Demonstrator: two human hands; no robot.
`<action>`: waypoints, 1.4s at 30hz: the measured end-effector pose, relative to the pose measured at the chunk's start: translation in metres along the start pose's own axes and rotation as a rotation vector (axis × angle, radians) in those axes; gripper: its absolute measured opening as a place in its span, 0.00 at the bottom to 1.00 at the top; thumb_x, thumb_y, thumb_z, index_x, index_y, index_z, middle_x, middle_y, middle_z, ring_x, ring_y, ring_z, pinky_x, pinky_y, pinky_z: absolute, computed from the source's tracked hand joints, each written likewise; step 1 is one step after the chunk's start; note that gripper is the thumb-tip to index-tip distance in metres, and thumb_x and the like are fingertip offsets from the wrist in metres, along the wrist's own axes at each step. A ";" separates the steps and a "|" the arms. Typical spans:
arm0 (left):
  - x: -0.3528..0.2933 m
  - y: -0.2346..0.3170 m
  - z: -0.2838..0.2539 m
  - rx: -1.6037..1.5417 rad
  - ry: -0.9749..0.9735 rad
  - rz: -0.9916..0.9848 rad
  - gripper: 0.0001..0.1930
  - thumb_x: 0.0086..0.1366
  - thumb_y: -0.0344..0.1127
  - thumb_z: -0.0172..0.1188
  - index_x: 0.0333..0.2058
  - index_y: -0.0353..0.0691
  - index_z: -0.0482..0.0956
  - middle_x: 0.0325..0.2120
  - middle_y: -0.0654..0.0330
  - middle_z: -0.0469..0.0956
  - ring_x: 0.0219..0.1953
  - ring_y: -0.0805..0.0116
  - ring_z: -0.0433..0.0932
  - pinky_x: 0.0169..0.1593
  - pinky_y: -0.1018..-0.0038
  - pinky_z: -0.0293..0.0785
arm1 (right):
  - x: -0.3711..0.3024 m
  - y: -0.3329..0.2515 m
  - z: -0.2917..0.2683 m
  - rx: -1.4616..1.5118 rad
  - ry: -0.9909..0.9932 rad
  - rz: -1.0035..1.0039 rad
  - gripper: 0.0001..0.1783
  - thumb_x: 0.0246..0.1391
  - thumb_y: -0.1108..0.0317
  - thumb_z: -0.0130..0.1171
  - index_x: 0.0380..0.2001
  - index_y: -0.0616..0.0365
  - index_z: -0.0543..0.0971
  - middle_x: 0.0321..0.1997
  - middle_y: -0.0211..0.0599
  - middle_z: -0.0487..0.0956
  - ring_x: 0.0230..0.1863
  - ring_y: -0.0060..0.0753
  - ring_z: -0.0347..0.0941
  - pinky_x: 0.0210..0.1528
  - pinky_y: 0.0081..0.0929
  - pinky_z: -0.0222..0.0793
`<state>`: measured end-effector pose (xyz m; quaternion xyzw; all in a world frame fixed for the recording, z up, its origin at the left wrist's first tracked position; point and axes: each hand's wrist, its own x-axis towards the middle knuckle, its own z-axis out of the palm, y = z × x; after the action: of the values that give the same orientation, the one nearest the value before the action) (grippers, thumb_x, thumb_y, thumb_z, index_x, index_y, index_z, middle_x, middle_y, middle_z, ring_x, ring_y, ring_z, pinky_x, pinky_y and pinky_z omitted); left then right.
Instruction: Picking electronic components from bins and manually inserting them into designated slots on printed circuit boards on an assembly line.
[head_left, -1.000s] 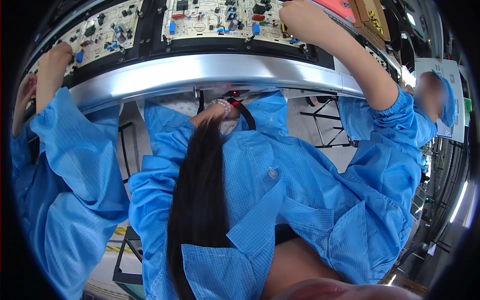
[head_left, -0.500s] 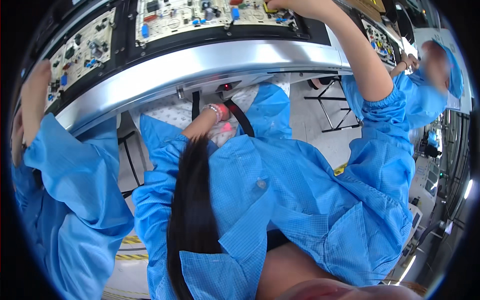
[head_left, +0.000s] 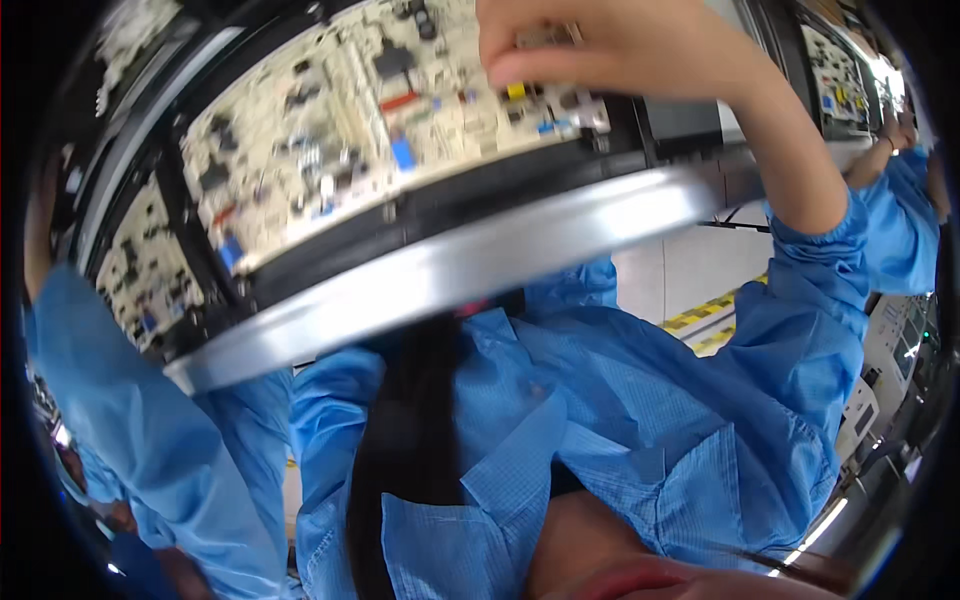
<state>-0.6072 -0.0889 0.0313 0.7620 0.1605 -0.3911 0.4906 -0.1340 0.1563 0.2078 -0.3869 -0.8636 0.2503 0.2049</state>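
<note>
My right hand (head_left: 600,50) is over the right part of a cream circuit board (head_left: 280,190) in a black frame. Its fingers are curled together; what they hold, if anything, I cannot make out. Just below the fingertips sits a yellow component (head_left: 517,91) on the board. Blue (head_left: 402,153), red (head_left: 398,101) and black (head_left: 394,60) components stand on the board too. My left hand is out of sight; its blue sleeve (head_left: 335,390) runs up beneath the silver rail (head_left: 420,270).
The silver rail runs between my body and the boards. Another board (head_left: 140,265) is to the left, beside a co-worker's blue sleeve (head_left: 140,400). At the far right a co-worker's hand (head_left: 897,130) is near a further board (head_left: 835,80). Yellow-black tape (head_left: 710,312) marks the floor.
The view has tilted and shifted, so the board and rail appear lower and slanted. My left hand, earlier seen near my lap, is now hidden. My right hand remains over the board's right part.
</note>
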 end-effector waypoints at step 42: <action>-0.026 0.151 -0.328 0.356 1.460 0.104 0.13 0.52 0.24 0.68 0.39 0.36 0.81 0.37 0.54 0.81 0.41 0.58 0.79 0.46 0.68 0.73 | -0.057 0.019 0.029 -0.221 0.873 -0.473 0.04 0.49 0.77 0.58 0.30 0.58 0.77 0.28 0.39 0.73 0.31 0.44 0.70 0.34 0.35 0.67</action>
<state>-0.3856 0.1309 0.2147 0.9020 0.3432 0.2169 0.1468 -0.1039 0.1152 0.1640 -0.2685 -0.7827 -0.0810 0.5557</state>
